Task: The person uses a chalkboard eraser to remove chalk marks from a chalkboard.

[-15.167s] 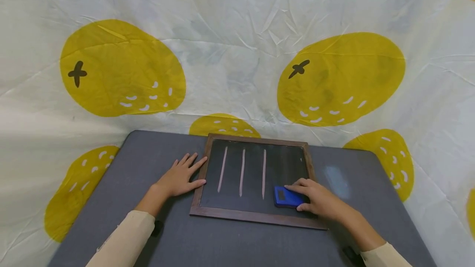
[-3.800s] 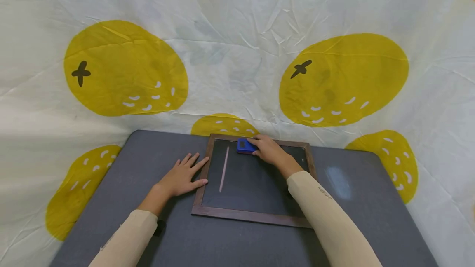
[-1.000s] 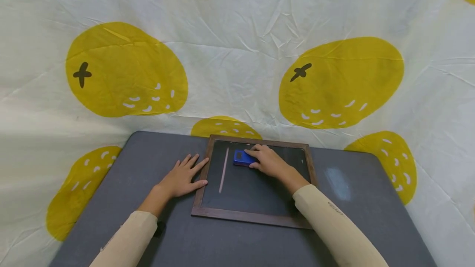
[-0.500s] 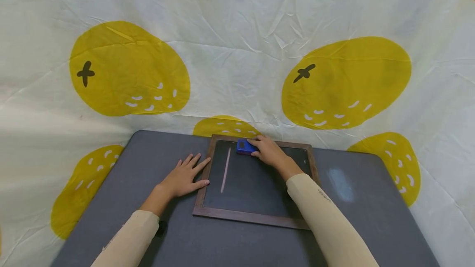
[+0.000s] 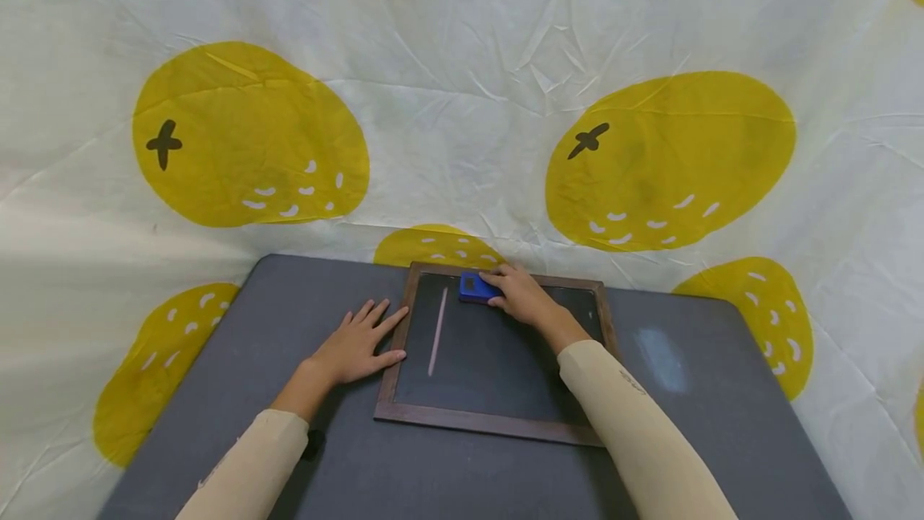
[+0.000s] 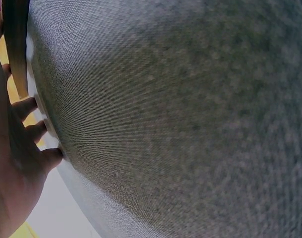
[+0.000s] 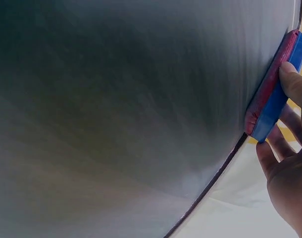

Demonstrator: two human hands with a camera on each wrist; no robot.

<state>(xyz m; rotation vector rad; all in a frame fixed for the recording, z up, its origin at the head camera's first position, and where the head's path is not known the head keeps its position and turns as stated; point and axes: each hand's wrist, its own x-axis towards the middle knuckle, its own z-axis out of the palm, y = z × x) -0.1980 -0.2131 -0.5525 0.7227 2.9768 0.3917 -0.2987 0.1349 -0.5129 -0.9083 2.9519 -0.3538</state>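
A small wood-framed chalkboard lies on the grey table, with one pale pink chalk line on its left side. My right hand grips a blue chalkboard eraser near the board's top edge, right of the line. In the right wrist view, thumb and fingers hold the blue back of the eraser, and its reddish pad faces the board. My left hand rests with fingers spread on the table, its thumb and index finger at the board's left frame. The left wrist view shows the left hand side-on.
The grey table extends around the board, with a whitish smudge to the right. Behind it hangs a white cloth printed with yellow fruit shapes. A small light mark shows at the board's upper right.
Of three chalk lines, the middle and right ones are gone. My right hand has carried the eraser from lower right to the top, lately up and down there. My left hand stays put.
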